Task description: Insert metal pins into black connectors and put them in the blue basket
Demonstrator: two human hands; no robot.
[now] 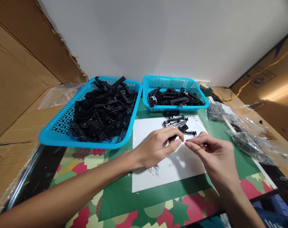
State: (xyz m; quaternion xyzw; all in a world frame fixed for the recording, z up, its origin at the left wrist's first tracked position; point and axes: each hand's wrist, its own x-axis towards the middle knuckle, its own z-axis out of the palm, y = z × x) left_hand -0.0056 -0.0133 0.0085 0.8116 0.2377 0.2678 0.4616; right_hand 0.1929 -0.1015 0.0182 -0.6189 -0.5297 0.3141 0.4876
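My left hand [158, 146] rests over a white sheet [182, 164], fingers closed on a small black plastic piece [172, 137]. My right hand [214, 155] is close beside it, thumb and forefinger pinched together at the tip; what they pinch is too small to name. Just beyond the hands lies a small pile of black plastic parts [178, 123] on the sheet. A little tangle of thin metal springs [154, 170] lies on the sheet under my left wrist.
Two blue baskets stand at the back: a large one [51, 134] heaped with black parts on the left, a smaller one [203, 95] on the right. Clear bags of small metal pieces [250, 144] lie at the right. Cardboard walls close both sides.
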